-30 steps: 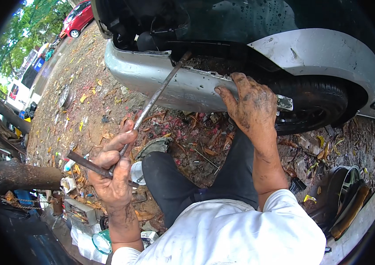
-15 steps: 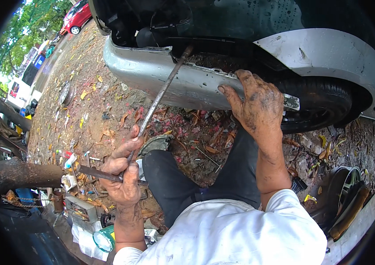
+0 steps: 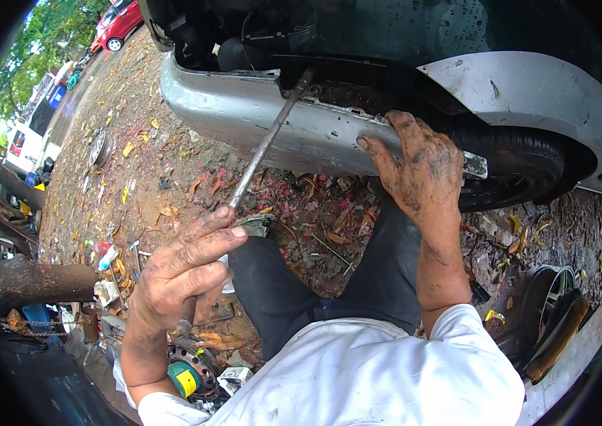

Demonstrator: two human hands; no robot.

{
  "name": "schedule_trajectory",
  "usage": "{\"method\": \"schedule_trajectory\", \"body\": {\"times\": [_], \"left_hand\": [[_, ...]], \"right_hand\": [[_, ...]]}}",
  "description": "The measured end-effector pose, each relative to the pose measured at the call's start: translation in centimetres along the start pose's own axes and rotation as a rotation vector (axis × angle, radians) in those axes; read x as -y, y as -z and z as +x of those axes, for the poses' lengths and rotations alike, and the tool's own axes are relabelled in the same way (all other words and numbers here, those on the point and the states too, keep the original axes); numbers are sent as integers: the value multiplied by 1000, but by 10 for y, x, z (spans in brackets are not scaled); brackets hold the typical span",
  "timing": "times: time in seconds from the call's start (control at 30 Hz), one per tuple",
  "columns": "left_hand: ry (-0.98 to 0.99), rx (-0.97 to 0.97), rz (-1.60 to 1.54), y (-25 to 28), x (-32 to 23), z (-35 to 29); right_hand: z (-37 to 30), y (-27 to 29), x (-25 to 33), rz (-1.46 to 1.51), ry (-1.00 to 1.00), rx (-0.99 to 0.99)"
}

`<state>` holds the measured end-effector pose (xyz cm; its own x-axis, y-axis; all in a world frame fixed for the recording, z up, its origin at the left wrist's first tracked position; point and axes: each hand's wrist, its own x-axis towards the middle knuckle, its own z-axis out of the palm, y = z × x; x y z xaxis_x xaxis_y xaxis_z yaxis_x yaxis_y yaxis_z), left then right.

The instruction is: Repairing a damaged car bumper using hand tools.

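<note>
Left hand (image 3: 180,280) has been rolled over, gripped rod (image 3: 272,135) apparently being turned; bumper (image 3: 226,106) is clasped at top edge by right hand (image 3: 425,170).

red car (image 3: 119,23) parked up top left, white vehicle (image 3: 28,145) below it near some trees (image 3: 42,50), hubcap (image 3: 98,148) lying in the dirt (image 3: 74,213), leaves (image 3: 221,341) scattered everywhere, fat log (image 3: 31,281) at left, green tub (image 3: 184,379) low down, loose rim (image 3: 561,291) off right
</note>
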<state>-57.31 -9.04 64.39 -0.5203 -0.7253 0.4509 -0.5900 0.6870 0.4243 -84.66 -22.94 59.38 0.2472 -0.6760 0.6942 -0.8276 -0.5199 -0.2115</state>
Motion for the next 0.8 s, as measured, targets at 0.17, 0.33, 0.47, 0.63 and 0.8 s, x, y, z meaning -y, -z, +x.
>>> {"method": "schedule_trajectory", "body": {"times": [0.17,0.33,0.47,0.63,0.8], "left_hand": [[-53,-170,-147,-18,9,1],[2,-449,-314,-58,6,-10],[134,-539,-457,-70,-2,-10],[86,-1048,-1020,-113,-10,9],[18,-1279,-1209,-114,-26,26]], "right_hand": [[-1,3,4,22,-58,36],[-3,1,3,-8,-21,-2],[-2,0,1,0,-9,-7],[1,-1,4,-34,-14,44],[3,1,0,57,-24,21]]}}
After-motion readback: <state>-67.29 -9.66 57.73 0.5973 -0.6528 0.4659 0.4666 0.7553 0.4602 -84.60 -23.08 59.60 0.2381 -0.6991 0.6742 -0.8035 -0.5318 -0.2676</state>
